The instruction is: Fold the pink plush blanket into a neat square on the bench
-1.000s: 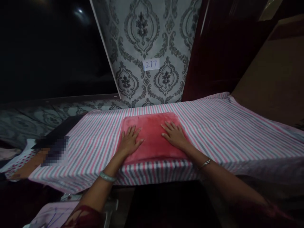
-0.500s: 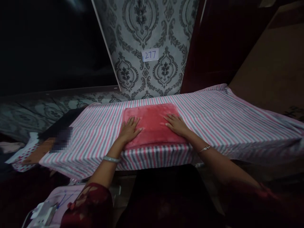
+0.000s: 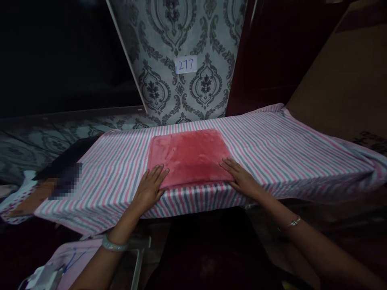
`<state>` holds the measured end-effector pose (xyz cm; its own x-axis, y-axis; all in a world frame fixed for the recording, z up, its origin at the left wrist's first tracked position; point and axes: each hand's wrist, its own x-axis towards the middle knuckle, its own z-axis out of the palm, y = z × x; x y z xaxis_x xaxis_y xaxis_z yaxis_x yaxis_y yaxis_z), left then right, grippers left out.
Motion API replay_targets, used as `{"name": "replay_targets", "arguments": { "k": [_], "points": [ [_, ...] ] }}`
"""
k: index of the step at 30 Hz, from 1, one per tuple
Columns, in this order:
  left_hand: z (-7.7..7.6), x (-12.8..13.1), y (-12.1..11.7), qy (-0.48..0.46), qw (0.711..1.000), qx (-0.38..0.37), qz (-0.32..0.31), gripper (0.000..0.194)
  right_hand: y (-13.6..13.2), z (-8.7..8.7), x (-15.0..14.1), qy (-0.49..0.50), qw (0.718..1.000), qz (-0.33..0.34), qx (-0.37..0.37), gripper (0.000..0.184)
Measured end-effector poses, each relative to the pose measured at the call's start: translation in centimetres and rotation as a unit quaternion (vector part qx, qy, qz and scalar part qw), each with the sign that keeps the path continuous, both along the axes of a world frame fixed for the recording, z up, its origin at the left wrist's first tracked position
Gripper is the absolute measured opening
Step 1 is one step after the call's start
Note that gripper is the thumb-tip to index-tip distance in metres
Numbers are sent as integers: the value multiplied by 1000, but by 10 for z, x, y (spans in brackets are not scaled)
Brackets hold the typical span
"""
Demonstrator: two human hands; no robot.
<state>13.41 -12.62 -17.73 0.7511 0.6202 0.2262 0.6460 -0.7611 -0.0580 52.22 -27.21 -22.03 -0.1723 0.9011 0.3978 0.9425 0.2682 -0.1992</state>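
A flat, red plush cloth (image 3: 193, 155), rectangular and smooth, lies on the striped tablecloth (image 3: 272, 149) near the table's front edge. It may be folded; I cannot tell into how many layers. At its front left corner is my left hand (image 3: 150, 187), fingers stretched out over the cloth's edge. My right hand (image 3: 240, 177) rests at the front right corner, its fingers extended and touching the cloth. Neither hand grips anything.
A large dark screen (image 3: 66, 56) stands at the back left. Behind the table is patterned wallpaper with a paper label (image 3: 186, 64) reading 277. A cardboard box (image 3: 341, 88) stands at the right. A power strip (image 3: 45, 278) sits low at the left.
Both hands have slid back toward me and outward, from the middle of the red cloth to its front corners. The view has shifted slightly; the cloth stays in place.
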Motion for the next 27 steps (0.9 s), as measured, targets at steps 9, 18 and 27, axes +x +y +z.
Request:
{"name": "replay_targets", "arguments": {
  "k": [9,18,27],
  "points": [
    [8,31,-36,20,999,31,-8,59,-5,15,-38,-59,996,-71,14,69],
    [-9,60,-29,10,991,86,-98,61,13,15,-73,-127,989,-31,66,61],
    [7,20,-12,26,994,101,15,59,10,20,-46,-180,980,-55,67,67]
  ]
}}
